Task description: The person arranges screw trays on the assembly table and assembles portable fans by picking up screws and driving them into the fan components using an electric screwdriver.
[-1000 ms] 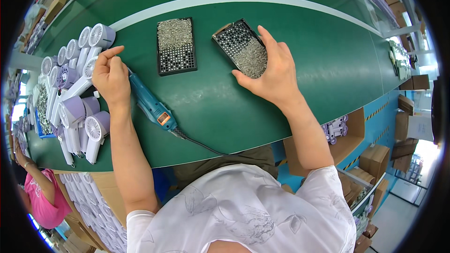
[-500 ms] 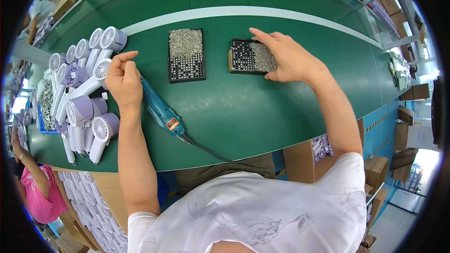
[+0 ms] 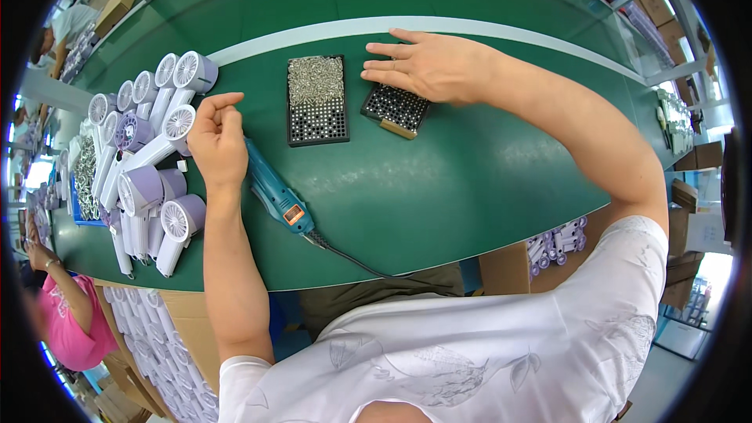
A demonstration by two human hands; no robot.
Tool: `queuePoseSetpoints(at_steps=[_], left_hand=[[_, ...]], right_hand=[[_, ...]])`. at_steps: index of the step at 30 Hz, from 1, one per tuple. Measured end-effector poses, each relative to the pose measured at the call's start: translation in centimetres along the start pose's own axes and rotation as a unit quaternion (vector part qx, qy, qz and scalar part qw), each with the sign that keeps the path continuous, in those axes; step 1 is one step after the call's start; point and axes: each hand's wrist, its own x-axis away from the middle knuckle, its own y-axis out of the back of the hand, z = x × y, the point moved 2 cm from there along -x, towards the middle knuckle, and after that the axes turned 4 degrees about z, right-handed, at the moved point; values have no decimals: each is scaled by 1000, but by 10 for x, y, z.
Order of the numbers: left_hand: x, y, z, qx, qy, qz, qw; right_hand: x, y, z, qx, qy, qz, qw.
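Note:
My right hand (image 3: 435, 69) reaches over a black perforated screw tray (image 3: 394, 112), its fingers stretched out and apart. The hand covers the tray's far end; whether it touches the tray I cannot tell. Left of it lies a second black tray (image 3: 317, 123), its far half heaped with small silvery screws (image 3: 316, 80). My left hand (image 3: 218, 141) is closed with the index finger partly extended, beside the front end of a teal electric screwdriver (image 3: 274, 190). What its curled fingers hold, if anything, is hidden. Several white and lilac handheld fans (image 3: 145, 188) are piled on its left.
The screwdriver's dark cord (image 3: 352, 260) runs to the front edge of the green table (image 3: 407, 204). A blue bin (image 3: 84, 204) of metal parts stands behind the fans. Open cartons of white parts (image 3: 157, 337) and lilac parts (image 3: 552, 247) stand below the table. A person in pink (image 3: 74, 317) is at far left.
The right tray has turned and shifted slightly left. My right hand has moved left and away from me, its fingers spreading off the tray's side. My left hand has barely moved.

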Motion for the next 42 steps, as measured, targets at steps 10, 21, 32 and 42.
queuePoseSetpoints(at_steps=[10, 21, 32, 42], left_hand=[[15, -25, -53, -247, -165, 135, 945], [24, -31, -46, -316, -58, 218, 922], [24, -39, -37, -323, -23, 197, 925], [25, -49, -31, -321, -43, 183, 928]], right_hand=[[34, 21, 8, -25, -192, -80, 978], [39, -2, 93, -395, -407, -233, 790], [49, -8, 64, -304, -327, -315, 837], [17, 0, 61, -357, -212, -366, 833]])
